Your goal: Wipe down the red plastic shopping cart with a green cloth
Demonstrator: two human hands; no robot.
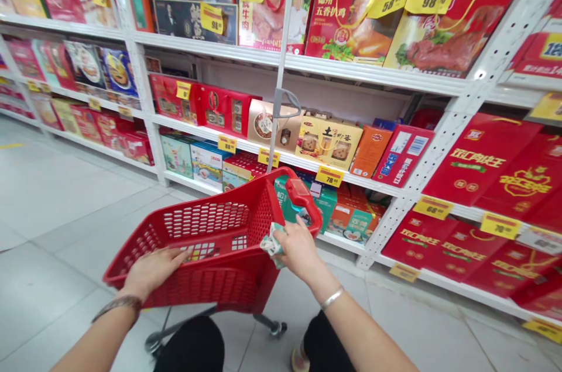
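Observation:
A red plastic shopping cart (211,281) with perforated basket walls stands in front of me, its handle (302,199) toward the right. My left hand (153,269) is closed over the near rim of the basket, fingertips on the inner side. A crumpled whitish-green cloth (272,242) is in my right hand (299,248), which is closed on it beside the near end of the handle. Part of the cloth is hidden under the fingers. Inside, the basket floor shows its grid openings.
White metal shelves (307,71) packed with gift boxes (329,141) line the aisle behind the cart. Yellow price tags (329,176) hang along the edges. A pale upright pole (281,50) rises behind the handle. Light tiles (57,202) cover the floor.

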